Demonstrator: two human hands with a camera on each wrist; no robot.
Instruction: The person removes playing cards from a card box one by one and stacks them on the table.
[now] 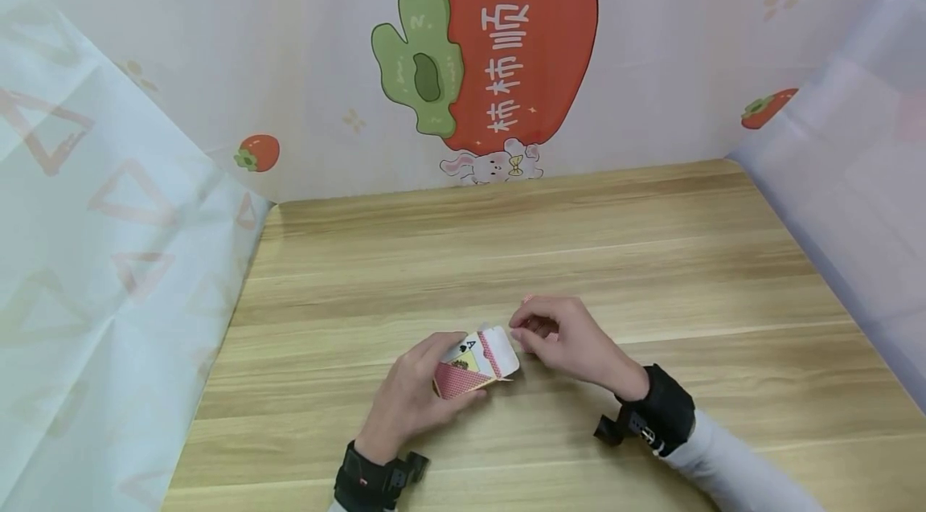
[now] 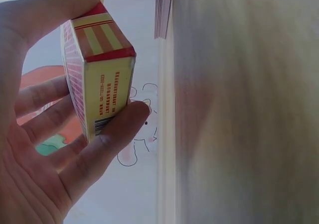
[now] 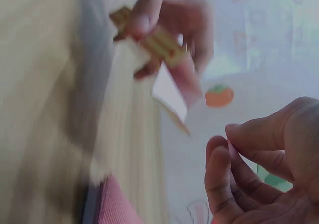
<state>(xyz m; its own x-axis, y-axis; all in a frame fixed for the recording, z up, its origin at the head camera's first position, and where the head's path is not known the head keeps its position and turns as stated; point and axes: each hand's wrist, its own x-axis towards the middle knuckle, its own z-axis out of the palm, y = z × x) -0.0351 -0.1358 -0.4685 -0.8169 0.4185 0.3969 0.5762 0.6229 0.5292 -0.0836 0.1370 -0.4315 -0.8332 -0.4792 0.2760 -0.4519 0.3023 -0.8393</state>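
My left hand (image 1: 408, 395) grips a red-patterned playing card box (image 1: 459, 379) with an ace design on its face. The box is tilted, and its white end flap (image 1: 502, 351) stands out toward the right hand. In the left wrist view, the thumb and fingers hold the box by its sides, with its barcode end in sight. Close beside the flap but apart from it is my right hand (image 1: 571, 335), fingers bent and thumb tip near the index tip. Whether something thin lies between those tips cannot be told from the right wrist view (image 3: 264, 169).
A red-backed stack of cards (image 3: 117, 204) is on the wooden table (image 1: 325, 271), mostly hidden behind the right hand in the head view. Printed cloth (image 1: 325, 78) hangs along the back and both sides of the table.
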